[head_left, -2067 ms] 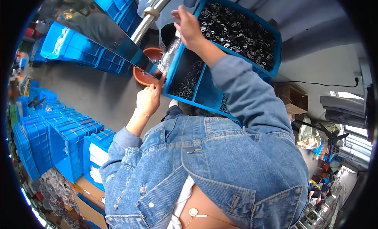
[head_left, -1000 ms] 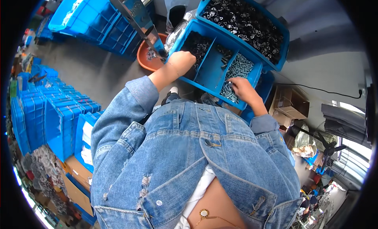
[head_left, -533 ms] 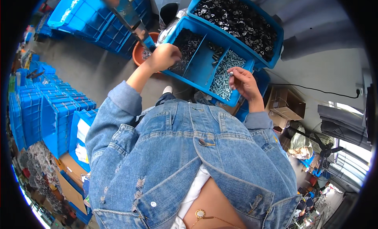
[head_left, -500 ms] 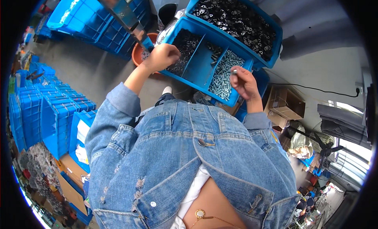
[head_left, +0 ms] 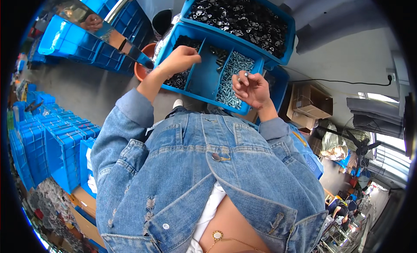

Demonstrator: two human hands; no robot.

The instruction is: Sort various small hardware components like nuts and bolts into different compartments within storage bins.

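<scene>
A blue divided bin lies before me. My left hand hovers over its left and middle compartments, thumb and fingers pinched together; whatever they hold is hidden. Small black ring-like parts fill the left compartment beneath it. Over the right compartment, full of silver screws, my right hand is turned palm up with curled fingers. A shiny screw shows at its fingertips, with another metal glint beside it. Several dark metal pieces lie in the far part of the middle compartment.
Beyond the divided bin stands a blue bin of black metal brackets. An orange bucket and a slanting shiny metal bar are at the left. Blue crates are stacked farther left. Cardboard boxes sit at the right.
My right hand has moved left and turned its palm up over the screws. The left hand's fingers have come together above the bin. The whole view has shifted slightly.
</scene>
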